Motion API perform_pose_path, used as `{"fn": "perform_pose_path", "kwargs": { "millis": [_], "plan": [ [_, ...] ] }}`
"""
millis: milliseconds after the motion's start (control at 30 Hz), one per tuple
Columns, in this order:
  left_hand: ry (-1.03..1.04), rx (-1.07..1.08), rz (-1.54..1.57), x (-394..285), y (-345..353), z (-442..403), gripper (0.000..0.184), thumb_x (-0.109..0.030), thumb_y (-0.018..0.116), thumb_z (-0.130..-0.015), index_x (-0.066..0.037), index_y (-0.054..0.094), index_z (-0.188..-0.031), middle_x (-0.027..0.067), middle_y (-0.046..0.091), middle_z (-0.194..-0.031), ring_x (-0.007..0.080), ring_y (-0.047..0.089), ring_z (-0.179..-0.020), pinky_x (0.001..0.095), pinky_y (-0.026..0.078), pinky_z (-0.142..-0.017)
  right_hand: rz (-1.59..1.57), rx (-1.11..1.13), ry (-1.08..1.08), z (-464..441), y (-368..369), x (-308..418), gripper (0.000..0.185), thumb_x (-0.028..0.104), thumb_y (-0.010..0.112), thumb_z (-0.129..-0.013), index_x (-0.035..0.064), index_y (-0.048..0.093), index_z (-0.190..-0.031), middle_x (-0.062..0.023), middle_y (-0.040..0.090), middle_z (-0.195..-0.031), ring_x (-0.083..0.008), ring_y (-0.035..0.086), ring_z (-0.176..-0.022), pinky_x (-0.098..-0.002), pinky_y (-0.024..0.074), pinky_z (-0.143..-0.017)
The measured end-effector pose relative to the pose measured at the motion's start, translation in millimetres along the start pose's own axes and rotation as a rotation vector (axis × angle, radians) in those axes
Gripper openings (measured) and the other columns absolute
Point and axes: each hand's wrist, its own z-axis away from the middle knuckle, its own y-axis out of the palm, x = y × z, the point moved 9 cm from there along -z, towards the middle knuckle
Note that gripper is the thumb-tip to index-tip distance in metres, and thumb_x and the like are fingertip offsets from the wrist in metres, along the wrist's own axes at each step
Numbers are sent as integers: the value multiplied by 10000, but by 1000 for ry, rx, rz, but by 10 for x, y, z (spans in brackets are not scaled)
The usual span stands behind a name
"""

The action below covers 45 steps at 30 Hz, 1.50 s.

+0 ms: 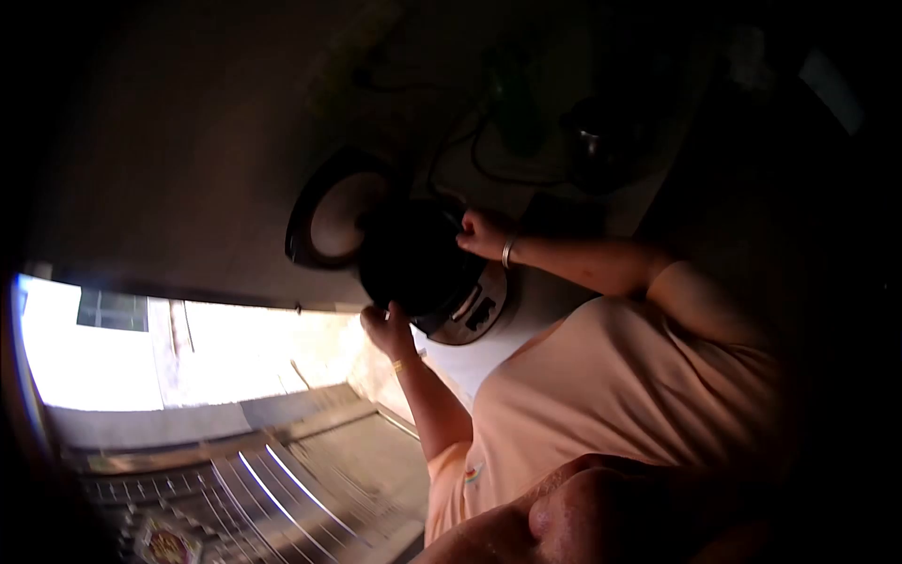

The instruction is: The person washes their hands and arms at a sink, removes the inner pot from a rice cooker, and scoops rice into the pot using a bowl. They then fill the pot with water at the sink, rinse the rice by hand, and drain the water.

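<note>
A rice cooker (pixel 474 324) stands in deep shade with its round lid (pixel 349 214) swung open on the far side. Over the cooker's opening is a dark round pot (pixel 413 258); its inside is too dark to make out. My left hand (pixel 383 331) pinches the pot's near-left rim between thumb and fingers. On the opposite side my right hand (pixel 483 235), with a silver bangle at the wrist, has its fingers closed at the rim. Whether the pot is seated in the cooker or raised cannot be told.
Dark cables (pixel 503 177) run behind the cooker. A shiny dark vessel (pixel 594 146) and a dim green object (pixel 517 113) are farther off. A bright window (pixel 235 352) lies at the left, with a metal wire rack (pixel 272 493) below it.
</note>
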Motion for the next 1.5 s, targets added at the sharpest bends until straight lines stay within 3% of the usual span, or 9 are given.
{"fn": "perform_pose_path", "kwargs": {
  "millis": [67, 233, 633, 1033, 1200, 1267, 1333, 1433, 1500],
  "plan": [
    [135, -214, 564, -790, -499, 178, 248, -129, 627, -807, 16, 517, -976, 98, 503, -939, 207, 494, -868, 344, 425, -742, -218, 7, -81, 213, -265, 391, 276, 260, 717, -750, 50, 541, -778, -88, 563, -696, -215, 536, -643, -360, 440, -614],
    [621, -425, 638, -1921, -925, 727, 296, -113, 612, -791, 23, 575, -1050, 152, 534, -1059, 293, 537, -935, 433, 443, -818, -546, 66, -37, 810, -927, 740, 250, 225, 698, -789, 38, 533, -810, -78, 551, -859, -183, 541, -768, -328, 450, -675],
    [261, 561, -149, -944, 2053, 1915, 326, -68, 575, -748, 32, 577, -1058, 195, 591, -1005, 353, 572, -912, 457, 482, -811, -59, -45, -240, 1686, -3135, 232, 307, 249, 614, -909, 30, 466, -754, -79, 506, -876, -168, 507, -751, -321, 437, -679],
    [-411, 1131, 103, -3296, 5093, 3548, 232, -80, 536, -769, 52, 552, -958, 179, 586, -960, 333, 569, -876, 452, 529, -783, 316, -38, 22, 3589, -6665, -1668, 413, 387, 488, -947, 9, 571, -803, -133, 591, -742, -247, 577, -718, -392, 438, -679],
    [-778, 1274, 259, -4532, 6629, 4834, 203, -85, 519, -778, 61, 541, -917, 172, 584, -942, 325, 567, -861, 450, 549, -771, 556, -511, 417, 5179, -8481, -4493, 311, 271, 481, -904, -2, 629, -928, -185, 652, -937, -328, 615, -884, -404, 481, -778],
    [-911, 1287, 329, -5136, 7259, 5423, 194, -87, 513, -781, 64, 537, -900, 170, 583, -934, 321, 566, -855, 449, 557, -767, 323, -839, 1218, 7005, -8875, -5499, 238, 206, 506, -839, 40, 670, -886, -141, 663, -949, -299, 610, -914, -385, 481, -789],
    [-1045, 1310, 495, -5889, 7853, 6087, 187, -90, 506, -785, 67, 533, -884, 167, 583, -927, 318, 566, -849, 448, 565, -762, 732, -827, 1364, 8489, -8837, -6180, 132, 188, 558, -798, 89, 647, -798, -83, 656, -859, -257, 605, -870, -351, 473, -774],
    [-934, 1791, 763, -8045, 8048, 7451, 178, -69, 528, -766, 62, 545, -886, 183, 584, -948, 318, 575, -843, 477, 569, -769, 1245, -763, 1358, 9829, -8972, -5267, 67, 139, 615, -792, 84, 628, -826, -52, 634, -760, -206, 599, -766, -332, 477, -646],
    [-711, 1860, 687, -9052, 8488, 8332, 202, -61, 524, -765, 51, 561, -929, 172, 594, -961, 311, 591, -886, 488, 559, -787, -205, -2173, 1221, 10851, -8817, -4477, 152, 183, 575, -874, 36, 604, -850, -49, 589, -688, -163, 561, -616, -309, 452, -519]
  ]
}}
